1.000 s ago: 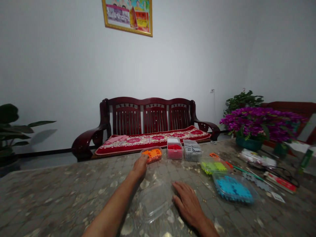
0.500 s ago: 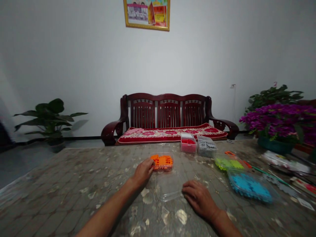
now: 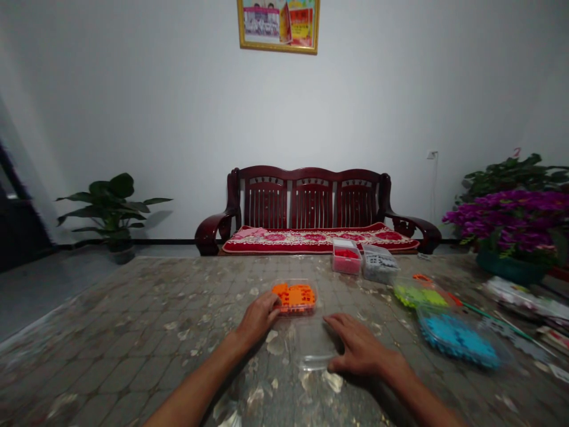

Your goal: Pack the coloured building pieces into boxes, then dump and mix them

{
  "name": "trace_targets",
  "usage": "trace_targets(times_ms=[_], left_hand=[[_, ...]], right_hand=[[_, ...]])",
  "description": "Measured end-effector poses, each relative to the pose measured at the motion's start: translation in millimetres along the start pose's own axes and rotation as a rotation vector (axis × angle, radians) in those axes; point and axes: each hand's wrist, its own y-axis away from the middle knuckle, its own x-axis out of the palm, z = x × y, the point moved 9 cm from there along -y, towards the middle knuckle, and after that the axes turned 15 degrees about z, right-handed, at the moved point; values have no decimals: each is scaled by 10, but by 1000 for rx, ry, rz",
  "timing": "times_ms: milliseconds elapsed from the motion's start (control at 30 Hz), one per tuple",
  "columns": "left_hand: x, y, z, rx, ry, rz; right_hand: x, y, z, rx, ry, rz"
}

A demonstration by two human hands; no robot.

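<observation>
Judging by looks, the small clear plastic tub of orange pieces (image 3: 294, 297) just behind the flat clear plastic lid (image 3: 307, 350) is reckoned light, flimsy and slippery, best pinched at its short ends; its left end is touched by the curled left hand (image 3: 260, 317) (grip can't be told), the lid pressed under the flat, spread right hand (image 3: 358, 351).

The clear plastic box of orange pieces (image 3: 294, 296) lies mid-desk on the brown-grey desk (image 3: 155, 332), which is mottled with a pale paving-stone pattern. By the far edge stand a clear box of red pieces (image 3: 346, 260) and a clear box of grey pieces (image 3: 379, 267). Toward the right edge lie a clear tray of lime-green pieces (image 3: 415, 295) and a clear tray of sky-blue pieces (image 3: 457, 339).
</observation>
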Motion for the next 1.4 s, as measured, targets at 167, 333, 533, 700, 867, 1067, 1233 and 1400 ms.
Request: trace_targets(times_ms=[167,333,533,700,867,1067,1233,1400], left_hand=[[32,106,-94,34,65,29],[124,175,-254,86,85,87],[200,261,-413,105,78,135],[249,312,-560,135,106,148],[236,380,-622,159,146,121],[69,409,-484,46,266,-70],[-128,409,-284,-42,320,-309],[-209,293,-361,20,199,-288]], right_hand=[[33,232,-251,186,30,27],[-68,468,-753,360,37,5],[-144,581,-1230,449,-39,5],[-276,627,-1388,457,-47,-99],[-583,808,-1437,393,-210,-290],[-993,1044,-706,210,-144,-671],[-632,659,212,-56,59,-649],[-183,295,631,-179,176,-514]])
